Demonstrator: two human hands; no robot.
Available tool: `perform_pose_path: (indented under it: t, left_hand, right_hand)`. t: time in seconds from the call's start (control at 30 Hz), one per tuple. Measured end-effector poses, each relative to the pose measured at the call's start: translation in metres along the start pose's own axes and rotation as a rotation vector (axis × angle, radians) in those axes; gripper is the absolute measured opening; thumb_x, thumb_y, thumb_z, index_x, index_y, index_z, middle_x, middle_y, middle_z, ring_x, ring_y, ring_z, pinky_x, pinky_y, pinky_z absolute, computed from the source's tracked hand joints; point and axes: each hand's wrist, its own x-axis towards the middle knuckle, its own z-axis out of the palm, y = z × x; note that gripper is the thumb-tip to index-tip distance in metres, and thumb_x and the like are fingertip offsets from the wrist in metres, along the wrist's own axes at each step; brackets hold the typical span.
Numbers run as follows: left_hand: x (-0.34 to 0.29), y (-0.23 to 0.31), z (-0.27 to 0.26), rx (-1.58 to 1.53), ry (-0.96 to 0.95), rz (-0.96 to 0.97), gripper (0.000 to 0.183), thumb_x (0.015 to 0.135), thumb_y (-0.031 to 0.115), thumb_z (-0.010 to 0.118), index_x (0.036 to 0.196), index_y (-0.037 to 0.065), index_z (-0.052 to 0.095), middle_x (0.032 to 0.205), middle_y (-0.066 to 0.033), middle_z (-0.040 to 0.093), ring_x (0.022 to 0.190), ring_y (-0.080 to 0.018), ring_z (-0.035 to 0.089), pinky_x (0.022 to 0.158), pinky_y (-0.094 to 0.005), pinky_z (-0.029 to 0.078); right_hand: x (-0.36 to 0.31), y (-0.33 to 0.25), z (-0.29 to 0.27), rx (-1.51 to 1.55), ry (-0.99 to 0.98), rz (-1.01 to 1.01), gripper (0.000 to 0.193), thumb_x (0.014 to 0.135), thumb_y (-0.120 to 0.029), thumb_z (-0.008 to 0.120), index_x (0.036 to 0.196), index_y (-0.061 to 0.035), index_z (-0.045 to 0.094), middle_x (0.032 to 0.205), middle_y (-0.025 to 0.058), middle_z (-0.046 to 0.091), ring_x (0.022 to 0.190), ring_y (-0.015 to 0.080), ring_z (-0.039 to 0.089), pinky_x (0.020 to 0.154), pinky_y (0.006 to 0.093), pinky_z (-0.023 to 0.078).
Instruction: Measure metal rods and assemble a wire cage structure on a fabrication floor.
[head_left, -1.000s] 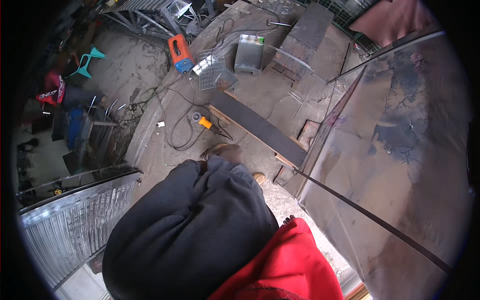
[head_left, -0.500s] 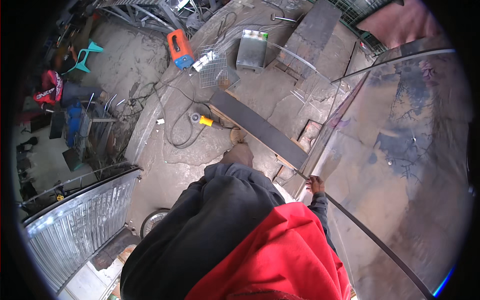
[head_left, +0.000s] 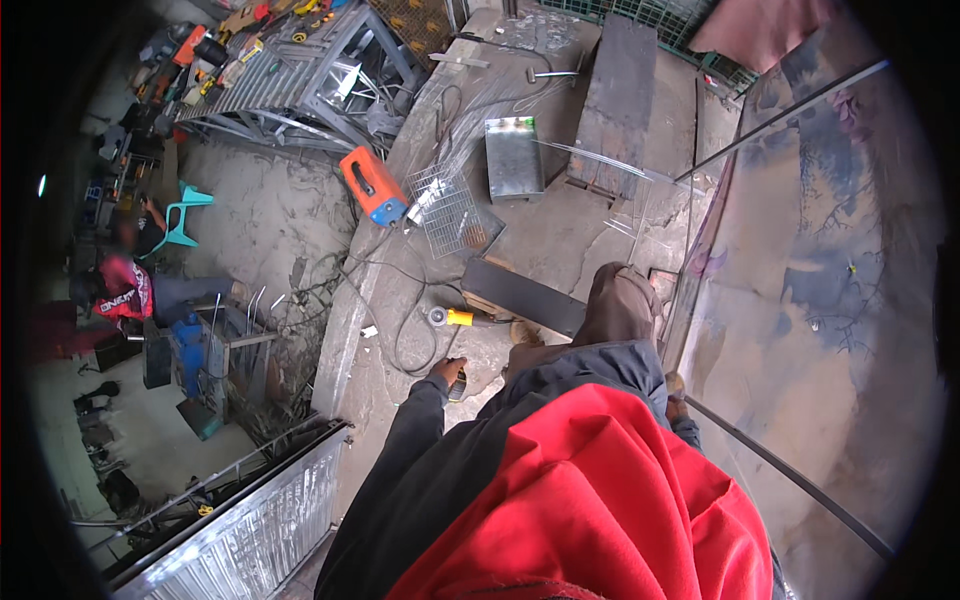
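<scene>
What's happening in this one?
A person's left hand holds a small dark object low over the ground. Their right hand is at a long dark bar; its grip is partly hidden. A yellow angle grinder lies on the ground beside a dark board, with neither hand on it. Farther off, to the left, another person in a red top sits near a turquoise stool.

Pale light on the floor (head_left: 545, 240) — glare on the corrugated panel (head_left: 245, 512) — far left dim, corners black
</scene>
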Motion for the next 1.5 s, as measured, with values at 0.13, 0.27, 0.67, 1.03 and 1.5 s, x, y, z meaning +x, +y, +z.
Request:
perform_pose_path:
  t: [0.13, 0.27, 0.67, 1.03, 1.5]
  left_hand:
    - [-0.004, 0.031, -0.015, 0.055, -0.003, 0.008, 0.048, 0.085, 0.05, 0.068, 0.089, 0.003, 0.065, 0.071, -0.0044, 0.06, 0.062, -0.0172, 0.055, 0.061, -0.0339, 0.046]
    - [0.003, 0.0, -0.048, -0.07, -0.007, -0.195, 0.053, 0.082, 0.054, 0.067, 0.09, 0.002, 0.068, 0.082, -0.0108, 0.068, 0.072, -0.0229, 0.063, 0.068, -0.0371, 0.048]
    - [0.028, 0.324, 0.109, -0.011, -0.081, 0.214, 0.033, 0.087, 0.036, 0.063, 0.103, 0.007, 0.061, 0.088, -0.0065, 0.062, 0.08, -0.0157, 0.059, 0.073, -0.0314, 0.048]
    - [0.007, 0.509, 0.162, -0.316, -0.1, 0.187, 0.021, 0.099, 0.025, 0.057, 0.098, 0.005, 0.062, 0.084, -0.0022, 0.062, 0.075, -0.0106, 0.061, 0.065, -0.0252, 0.048]
    - [0.206, 0.57, 0.228, -0.163, -0.376, 0.399, 0.024, 0.099, 0.027, 0.05, 0.102, 0.005, 0.058, 0.088, -0.0044, 0.057, 0.086, -0.0114, 0.058, 0.079, -0.0254, 0.045]
  right_hand:
    - [0.027, -0.009, 0.034, 0.406, -0.325, 0.424, 0.045, 0.092, -0.044, 0.047, 0.105, -0.0075, 0.07, 0.099, 0.0202, 0.07, 0.092, 0.0318, 0.069, 0.081, 0.0429, 0.055]
    - [0.128, -0.103, -0.005, 0.57, -0.291, 0.501, 0.038, 0.09, -0.039, 0.058, 0.108, -0.0057, 0.067, 0.092, 0.014, 0.071, 0.08, 0.024, 0.07, 0.066, 0.0411, 0.056]
    - [0.331, -0.047, -0.206, 0.857, -0.232, 0.741, 0.041, 0.092, -0.043, 0.063, 0.111, -0.008, 0.059, 0.086, 0.0056, 0.064, 0.067, 0.016, 0.061, 0.056, 0.031, 0.05]
    - [0.42, 0.06, -0.285, 1.044, 0.016, 1.003, 0.035, 0.091, -0.038, 0.061, 0.101, -0.0042, 0.06, 0.077, 0.0046, 0.062, 0.059, 0.0141, 0.056, 0.048, 0.031, 0.044]
    - [0.587, -0.203, -0.154, 1.139, -0.246, 0.315, 0.049, 0.1, -0.045, 0.051, 0.115, 0.0005, 0.061, 0.101, 0.0086, 0.066, 0.094, 0.0166, 0.059, 0.088, 0.0297, 0.045]
